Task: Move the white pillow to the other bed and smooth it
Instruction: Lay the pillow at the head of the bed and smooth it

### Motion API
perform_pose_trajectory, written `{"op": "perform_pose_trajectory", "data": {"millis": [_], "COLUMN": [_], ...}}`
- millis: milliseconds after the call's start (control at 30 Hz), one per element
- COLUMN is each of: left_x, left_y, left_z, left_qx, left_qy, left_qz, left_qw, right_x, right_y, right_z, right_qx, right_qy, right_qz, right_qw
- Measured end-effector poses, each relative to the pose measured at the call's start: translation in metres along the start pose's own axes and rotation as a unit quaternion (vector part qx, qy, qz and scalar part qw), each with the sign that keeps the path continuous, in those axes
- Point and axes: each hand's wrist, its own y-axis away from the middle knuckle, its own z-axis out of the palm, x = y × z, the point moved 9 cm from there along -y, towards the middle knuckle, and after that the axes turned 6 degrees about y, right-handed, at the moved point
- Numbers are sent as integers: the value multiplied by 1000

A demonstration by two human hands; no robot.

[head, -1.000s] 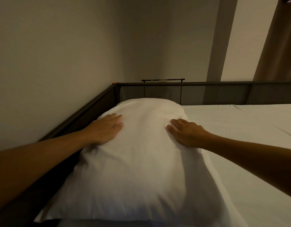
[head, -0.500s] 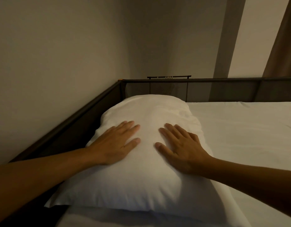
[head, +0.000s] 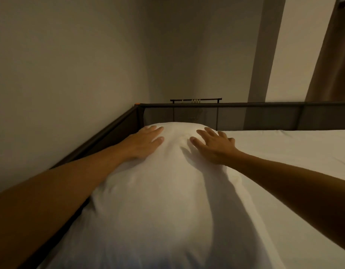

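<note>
White pillow (head: 158,195) lies lengthwise on the bed's white sheet (head: 295,152), hard against the left side, its far end close to the corner where the dark side rail (head: 109,133) meets the dark mesh end rail (head: 245,113). Left hand (head: 143,141) flat on the far left shoulder of the pillow, fingers spread and apart, palm down, gripping nothing. Right hand (head: 214,145) likewise flat on the far right shoulder, fingers fanned, thumb pointing inward, nothing clasped. Fabric between the two hands shows a shallow dimple and a few soft creases; near half of the pillow looks plump and mostly even, shadowed by the forearms. Judgement: pillow appears placed on its bed, smoothing stage under way at the far end. Risks from here: pressing hard with both palms at the far end could push filling toward the near end and leave a hollow where the hands sit. Sweeping outward on the left could drag the pillow's edge over the side rail or wedge it into the gap between mattress and rail, which is hidden under the left forearm. A sideways push from the right hand could ruck the sheet beside the pillow, which already carries faint wrinkles further right. Reach is long, arms nearly straight, so leaning weight may land unevenly. Curtain (head: 330,65) and wall (head: 61,65) play no part.
</note>
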Motion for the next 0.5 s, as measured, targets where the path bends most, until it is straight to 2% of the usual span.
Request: {"op": "perform_pose_trajectory", "data": {"millis": [233, 367, 500], "left_x": [20, -2, -39], "left_y": [-56, -61, -54], "left_z": [22, 41, 38], "left_qx": [-9, -27, -30], "left_qy": [29, 61, 73], "left_qz": [17, 3, -48], "left_qw": [999, 998, 996], "right_x": [-21, -15, 23], "right_y": [-57, -63, -57], "right_z": [31, 45, 56], "right_qx": [-45, -58, -106], "right_qy": [-33, -30, -42], "right_qz": [23, 26, 84], "right_qw": [998, 998, 990]}}
